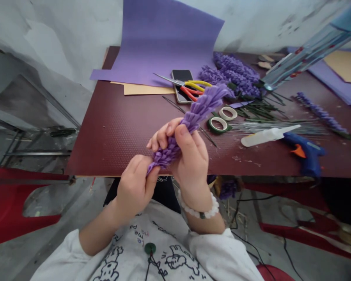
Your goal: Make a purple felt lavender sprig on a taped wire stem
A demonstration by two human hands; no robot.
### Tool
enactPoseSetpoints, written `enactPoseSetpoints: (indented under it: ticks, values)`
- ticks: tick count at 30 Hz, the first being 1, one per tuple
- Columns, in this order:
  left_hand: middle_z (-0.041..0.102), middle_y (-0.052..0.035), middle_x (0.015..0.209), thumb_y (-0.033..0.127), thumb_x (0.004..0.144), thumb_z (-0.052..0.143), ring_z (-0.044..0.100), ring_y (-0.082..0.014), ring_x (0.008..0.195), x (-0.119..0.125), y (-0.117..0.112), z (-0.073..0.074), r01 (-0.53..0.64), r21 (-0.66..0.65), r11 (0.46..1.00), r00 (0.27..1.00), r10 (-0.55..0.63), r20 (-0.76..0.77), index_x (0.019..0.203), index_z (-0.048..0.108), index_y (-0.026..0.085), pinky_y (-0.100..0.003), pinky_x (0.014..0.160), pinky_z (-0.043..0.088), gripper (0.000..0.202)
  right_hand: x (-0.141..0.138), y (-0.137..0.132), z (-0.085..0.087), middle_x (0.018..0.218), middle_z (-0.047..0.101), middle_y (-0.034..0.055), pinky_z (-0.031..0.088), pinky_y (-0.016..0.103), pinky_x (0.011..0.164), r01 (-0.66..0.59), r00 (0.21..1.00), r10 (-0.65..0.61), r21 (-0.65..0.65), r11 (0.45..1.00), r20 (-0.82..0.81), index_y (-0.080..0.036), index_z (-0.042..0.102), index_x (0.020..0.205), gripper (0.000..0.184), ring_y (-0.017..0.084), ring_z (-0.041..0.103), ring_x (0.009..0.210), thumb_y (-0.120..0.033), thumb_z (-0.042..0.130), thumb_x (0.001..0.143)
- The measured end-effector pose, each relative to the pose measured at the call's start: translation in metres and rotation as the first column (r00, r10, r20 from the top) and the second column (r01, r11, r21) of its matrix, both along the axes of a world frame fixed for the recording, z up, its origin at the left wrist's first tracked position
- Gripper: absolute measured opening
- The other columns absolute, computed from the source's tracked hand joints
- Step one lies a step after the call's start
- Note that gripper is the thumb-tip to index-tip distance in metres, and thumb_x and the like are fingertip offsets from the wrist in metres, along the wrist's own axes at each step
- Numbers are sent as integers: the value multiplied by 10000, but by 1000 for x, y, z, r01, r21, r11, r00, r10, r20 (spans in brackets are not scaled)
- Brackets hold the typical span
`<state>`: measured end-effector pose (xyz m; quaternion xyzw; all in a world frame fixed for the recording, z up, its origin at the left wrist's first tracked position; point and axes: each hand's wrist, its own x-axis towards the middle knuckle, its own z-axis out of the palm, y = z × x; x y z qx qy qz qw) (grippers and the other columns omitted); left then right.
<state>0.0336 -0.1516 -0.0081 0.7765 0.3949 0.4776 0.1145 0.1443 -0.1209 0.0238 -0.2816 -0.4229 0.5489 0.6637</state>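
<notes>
A purple paper lavender spike (193, 113) slants up and to the right between my two hands, above the table's front edge. My left hand (136, 183) pinches its lower end between thumb and fingers. Higher up, my right hand (190, 156), with a white beaded bracelet at the wrist, is wrapped round the middle of the spike, thumb on top. The spike's upper part sticks out free past the right hand. Part of its middle is hidden by the fingers.
On the brown table (105, 132) lie scissors (190, 84) over a phone (181, 74), tape rolls (218, 125), a bundle of purple flower spikes (236, 74), wires (251, 127), a white-nozzled bottle (266, 136) and a blue glue gun (305, 152). Purple paper (166, 43) leans against the wall.
</notes>
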Motion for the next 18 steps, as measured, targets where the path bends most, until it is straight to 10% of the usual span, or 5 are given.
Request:
enactPoseSetpoints:
  ticks: [4,7,12,15,18]
  values:
    - [525,-20,735,247,949,379,481,-119,664,2,-8,-4,203,-442,874,963,-96,253,770,484,183,-249,632,404,217,-11,2,-6,595,387,-52,493,294,625,23,996,-23,-7,1000,-92,-241,444,731,229,97,429,535,-389,553,868]
    - [429,23,621,399,952,379,405,-89,555,1,-10,-5,459,-673,580,835,-24,550,681,426,182,-237,542,351,351,-12,3,-12,614,395,-46,483,288,632,-71,992,70,-6,997,-104,-239,443,741,230,99,430,557,-392,535,886]
    - [343,69,535,489,893,430,302,-34,337,-1,-5,-8,897,-437,64,422,172,890,650,460,161,-184,343,264,409,-7,4,-16,586,333,-57,471,286,594,-227,966,229,35,973,-121,-242,436,726,290,102,367,523,-469,530,881]
    - [349,82,526,466,897,459,255,-20,285,-1,-6,-14,950,-311,-30,309,229,923,690,503,155,-160,285,269,377,-6,1,-15,581,299,-63,469,282,573,-244,959,247,39,969,-136,-244,442,730,296,98,306,494,-483,520,887]
    - [379,81,508,495,882,499,294,-24,281,-1,-10,-20,950,-312,31,298,213,930,715,531,147,-159,292,316,388,-7,-1,-15,583,286,-64,464,274,559,-245,953,243,11,969,-178,-242,437,726,302,95,278,487,-484,517,889]
